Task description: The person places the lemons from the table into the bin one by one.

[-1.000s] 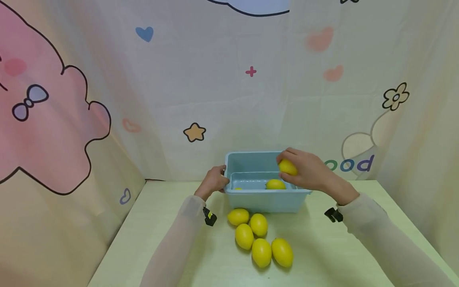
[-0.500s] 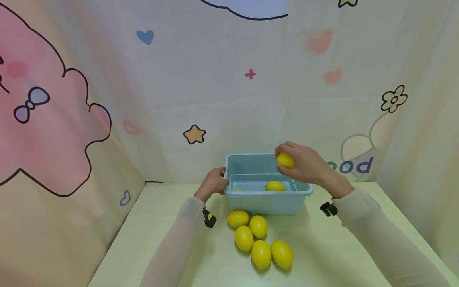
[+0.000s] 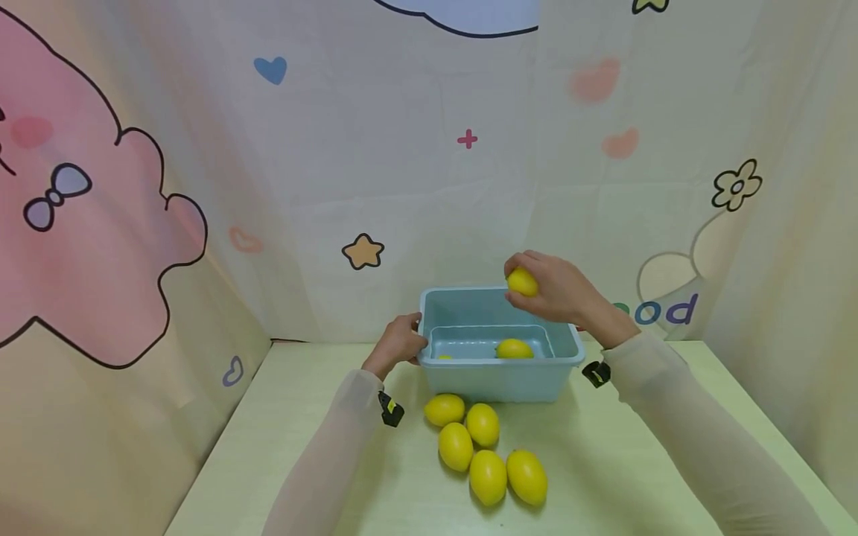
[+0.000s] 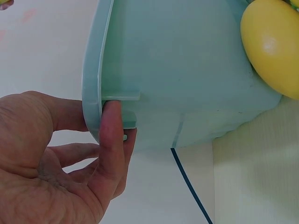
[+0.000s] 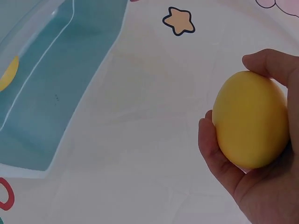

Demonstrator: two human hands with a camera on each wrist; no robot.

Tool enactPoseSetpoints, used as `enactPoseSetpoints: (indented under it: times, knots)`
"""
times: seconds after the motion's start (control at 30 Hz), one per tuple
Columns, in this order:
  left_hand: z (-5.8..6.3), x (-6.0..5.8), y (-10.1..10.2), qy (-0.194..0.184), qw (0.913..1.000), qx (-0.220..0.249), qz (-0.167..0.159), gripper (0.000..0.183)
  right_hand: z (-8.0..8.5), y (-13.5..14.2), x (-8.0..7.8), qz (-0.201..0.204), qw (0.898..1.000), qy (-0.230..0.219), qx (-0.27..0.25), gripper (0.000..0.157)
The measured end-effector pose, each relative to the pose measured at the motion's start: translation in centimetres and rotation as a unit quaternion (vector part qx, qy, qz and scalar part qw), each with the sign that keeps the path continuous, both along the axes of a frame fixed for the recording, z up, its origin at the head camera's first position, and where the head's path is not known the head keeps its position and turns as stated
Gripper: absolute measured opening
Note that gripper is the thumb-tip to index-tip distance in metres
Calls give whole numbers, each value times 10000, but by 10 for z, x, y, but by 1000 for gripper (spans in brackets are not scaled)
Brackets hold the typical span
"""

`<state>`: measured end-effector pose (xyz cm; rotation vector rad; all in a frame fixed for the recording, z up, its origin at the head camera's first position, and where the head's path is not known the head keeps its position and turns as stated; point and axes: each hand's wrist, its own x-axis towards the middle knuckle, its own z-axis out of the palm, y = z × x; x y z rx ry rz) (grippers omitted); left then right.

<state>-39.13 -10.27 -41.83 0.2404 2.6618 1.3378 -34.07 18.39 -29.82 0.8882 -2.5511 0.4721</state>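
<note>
Lemon [image 3: 523,282] edged leftward — right hand [image 3: 560,289] grips it, left hand [image 3: 398,340] pinches the bin [image 3: 499,382].

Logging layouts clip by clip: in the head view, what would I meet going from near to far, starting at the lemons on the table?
The front two lemons → the three lemons behind them → the bin's front wall → the lemon inside the bin, toward the right → the bin's back wall → the printed backdrop.

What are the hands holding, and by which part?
Right hand: a lemon, gripped round its sides. Left hand: the bin, by the rim at its left end.
</note>
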Motion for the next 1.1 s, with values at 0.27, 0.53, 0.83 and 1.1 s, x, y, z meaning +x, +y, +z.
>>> enactPoseSetpoints:
  times: [0.27, 0.53, 0.83, 1.1]
  knots:
    - [0, 1, 1, -23, 10000, -13, 47, 56, -7, -1, -19, -222, 9994, -282, -21, 25]
    - [2, 3, 2, -52, 10000, -43, 51, 59, -11, -6, -33, -404, 9971, -650, -57, 27]
    - [3, 4, 1, -9, 10000, -9, 48, 60, -10, -13, -47, -534, 9950, -841, 21, 27]
    - [3, 4, 2, -36, 10000, 8, 54, 60, -10, -17, -57, -695, 9913, -1115, 68, 30]
